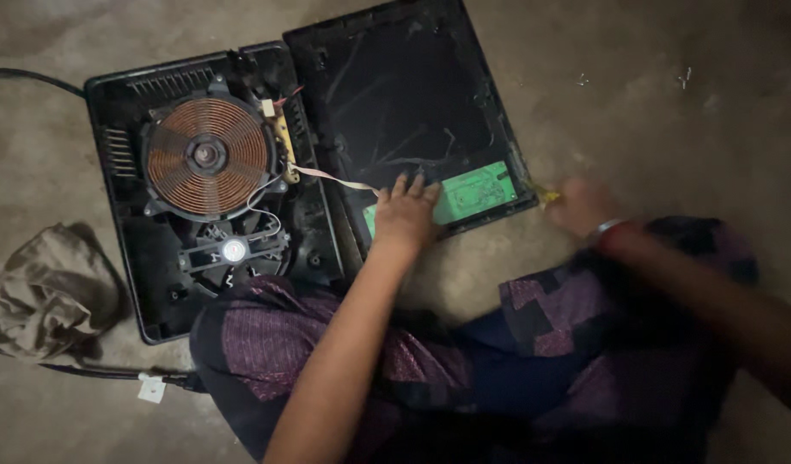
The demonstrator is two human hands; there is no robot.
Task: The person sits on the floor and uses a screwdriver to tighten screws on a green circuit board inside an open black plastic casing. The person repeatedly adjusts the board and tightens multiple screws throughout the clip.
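A green rectangular circuit board [464,194] lies fixed along the lower edge of a black glass-topped cooker lid [404,103], which is turned face down on the floor. The left hand [406,215] rests flat on the board's left end, fingers spread and pointing to twelve o'clock, palm pressed down. At three o'clock from the board, just past the lid's corner, the right hand [580,206] is blurred; it appears closed round a small yellow object [547,198], though what that is cannot be told. A metal bangle [608,230] sits on that wrist.

A pale flat ribbon cable [331,177] runs from the board toward ten o'clock into the black plastic cooker base [129,198], which touches the lid's left side. In the base sits a round copper induction coil [206,155], and at six o'clock from the coil a black fan [232,251] with a white hub.

At eight o'clock from the base lies a crumpled brown cloth [47,292]. A black power cord [112,373] runs below it across the grey concrete floor [670,112].
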